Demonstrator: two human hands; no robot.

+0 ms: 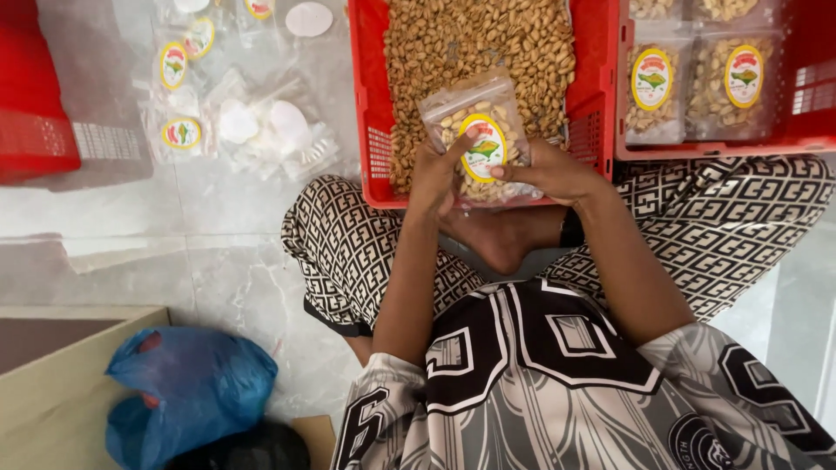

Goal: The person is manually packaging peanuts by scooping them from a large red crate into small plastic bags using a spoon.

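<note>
Both hands grip one clear nut pouch over the near edge of a red crate of loose nuts: left hand closed on its left side, right hand on its right. Person sits on a pale marble floor; filled pouches fill a second crate, empty pouches lie left.

I sit cross-legged on a pale marble-tiled floor at home, running a small packing set-up: a red plastic crate of loose peanuts, another red crate of filled labelled pouches, and empty clear labelled pouches lying beside me.
</note>
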